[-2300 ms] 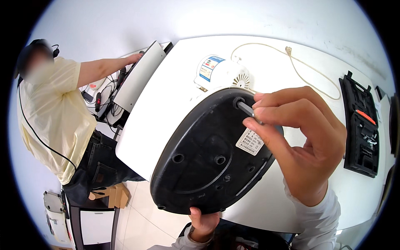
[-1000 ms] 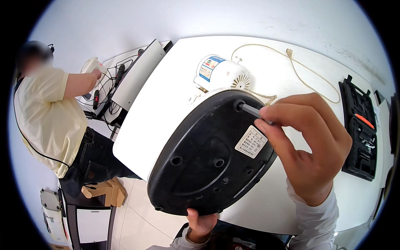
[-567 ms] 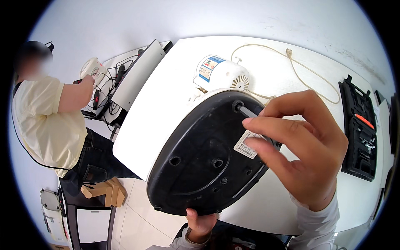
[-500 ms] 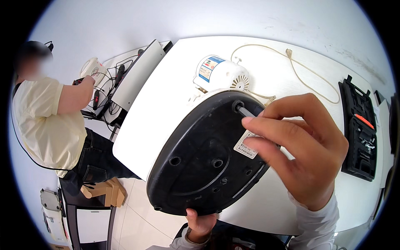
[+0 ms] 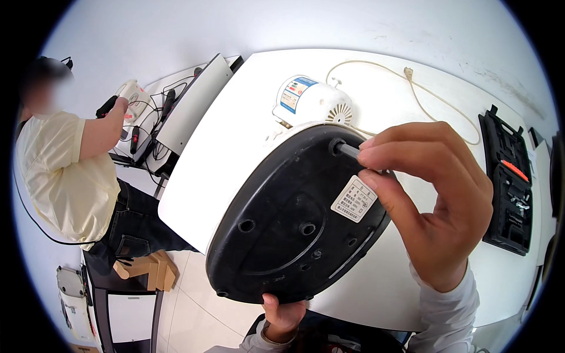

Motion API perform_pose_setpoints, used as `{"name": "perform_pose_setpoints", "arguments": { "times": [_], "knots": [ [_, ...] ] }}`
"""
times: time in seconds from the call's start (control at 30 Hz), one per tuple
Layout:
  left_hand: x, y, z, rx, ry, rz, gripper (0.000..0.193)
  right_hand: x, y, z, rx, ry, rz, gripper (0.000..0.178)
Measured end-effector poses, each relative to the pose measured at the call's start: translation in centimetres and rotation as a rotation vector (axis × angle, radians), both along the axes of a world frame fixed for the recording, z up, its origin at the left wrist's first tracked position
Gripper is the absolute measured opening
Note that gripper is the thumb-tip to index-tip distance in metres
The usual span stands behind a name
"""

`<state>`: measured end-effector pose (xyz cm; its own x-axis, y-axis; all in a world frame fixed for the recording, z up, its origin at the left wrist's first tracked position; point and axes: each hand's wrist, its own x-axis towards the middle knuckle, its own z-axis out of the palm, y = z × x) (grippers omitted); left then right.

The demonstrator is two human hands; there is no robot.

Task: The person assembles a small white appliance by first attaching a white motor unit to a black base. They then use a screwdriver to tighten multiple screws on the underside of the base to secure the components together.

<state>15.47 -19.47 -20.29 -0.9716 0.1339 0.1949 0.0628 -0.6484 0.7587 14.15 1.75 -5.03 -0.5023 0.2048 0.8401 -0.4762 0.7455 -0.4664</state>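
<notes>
A white appliance is tipped up so its round black base (image 5: 294,223) faces me, with a white label and several screw holes. My left hand (image 5: 281,315) grips the base's lower rim from beneath. My right hand (image 5: 432,200) pinches a slim screwdriver shaft (image 5: 348,150) whose tip sits in a recessed hole at the upper right of the base. Fingers of that hand cover most of the tool.
Behind on the white table (image 5: 235,112) lie a white motor unit (image 5: 312,101) with a cream cord (image 5: 424,97). An open black tool case (image 5: 507,182) sits at the right. At left, another person in a yellow shirt (image 5: 65,170) works at a cluttered bench.
My right hand's fingers have shifted round the screwdriver shaft, which stays in the same hole. The person at left has moved an arm toward a white device on their bench.
</notes>
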Motion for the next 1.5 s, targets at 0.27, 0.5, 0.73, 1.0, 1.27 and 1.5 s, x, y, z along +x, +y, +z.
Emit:
{"name": "perform_pose_setpoints", "arguments": {
  "times": [0.27,0.5,0.73,1.0,1.27,1.5],
  "knots": [
    [0.0,-0.1,-0.1,0.033,0.020,-0.047,0.063,0.1,-0.1,-0.2,0.033,-0.054,-0.036,0.027],
    [-0.1,-0.1,-0.3,0.018,0.013,-0.011,0.063,0.2,-0.5,0.4,0.168,-0.046,-0.113,0.029],
    [-0.1,-0.5,-0.1,0.088,0.004,-0.093,0.072,-0.3,-0.3,-0.1,0.265,0.081,-0.249,0.024],
    [-0.1,-0.2,0.1,0.086,0.025,-0.089,0.068,-0.3,-0.3,-0.1,0.184,0.129,-0.142,0.023],
    [0.0,-0.2,0.1,0.020,0.006,0.006,0.062,0.0,0.4,0.0,0.202,0.162,-0.102,0.029],
    [0.0,-0.1,0.1,0.022,0.020,0.002,0.061,0.1,0.6,-0.4,0.208,0.168,-0.088,0.029]
  ]
}}
